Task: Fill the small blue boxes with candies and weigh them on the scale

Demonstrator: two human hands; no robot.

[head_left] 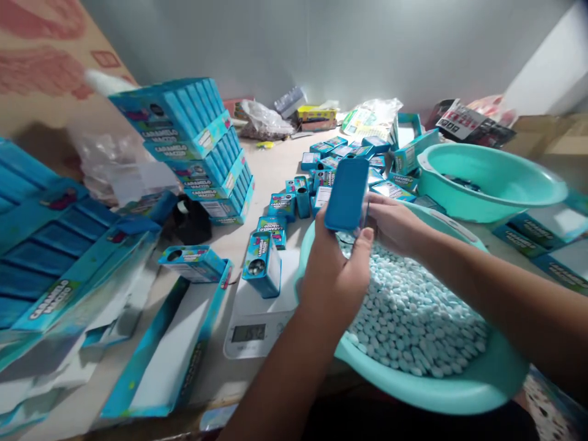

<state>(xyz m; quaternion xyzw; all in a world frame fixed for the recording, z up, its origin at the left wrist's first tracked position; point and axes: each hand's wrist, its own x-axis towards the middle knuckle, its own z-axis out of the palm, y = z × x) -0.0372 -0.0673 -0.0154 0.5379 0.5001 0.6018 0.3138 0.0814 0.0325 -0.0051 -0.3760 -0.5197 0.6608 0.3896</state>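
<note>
A blue tin with rounded corners is tilted above the basin, its plain flat face toward me. My left hand is closed around its lower part, thumb on the right. At the tin's right edge is my right hand, fingers curled against it and the tips partly hidden. Below them, a turquoise basin holds a heap of pale blue and white candies. On a white kitchen scale stands an open tin with candies visible in its round opening.
Stacked display boxes of tins rise at the left, near a black tape dispenser. An open display tray lies in front. Several loose tins cover the table behind the basin. A second basin stands at the right.
</note>
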